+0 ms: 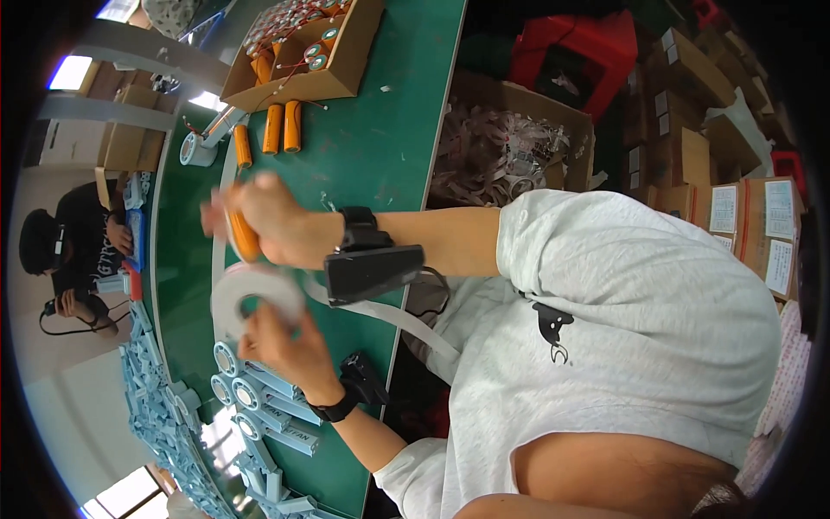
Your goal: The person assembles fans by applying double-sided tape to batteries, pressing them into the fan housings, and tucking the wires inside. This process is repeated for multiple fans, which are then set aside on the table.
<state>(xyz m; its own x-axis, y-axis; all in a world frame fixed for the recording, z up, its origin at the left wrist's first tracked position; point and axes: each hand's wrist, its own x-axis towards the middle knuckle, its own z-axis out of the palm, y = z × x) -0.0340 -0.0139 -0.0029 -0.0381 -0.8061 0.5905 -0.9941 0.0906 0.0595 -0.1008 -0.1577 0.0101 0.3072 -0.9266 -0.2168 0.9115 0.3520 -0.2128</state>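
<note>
So, fingers of the R hand look pinched round an orange cell, though motion blur hides exactly how they sit; a thin white edge shows alongside it. L hand is just beside, nearer the person, w/ its fingers hooked thru the centre of a pale roll and gripping it. A pale strip trails from near the roll back toward the lap.

For handling these two well, I'd say: hold the cell by its sides, brace the wrists a bit, let the roll turn freely on the L fingers, and don't let the strip twist or snag on the black wrist unit, which hangs close to it.

Surface: green bench, a few specks on it. To the person's R, three orange cells stand apart from a cardboard box holding more cells + wires. To the L, pale-blue round-headed pieces lie close together; farther off, a big heap of pale-blue parts.

Room: a co-worker in dark clothes sits across the bench. Near R, off the bench edge, there's a scrap carton full of pale strips, a red stool, then stacked boxes etc.
</note>
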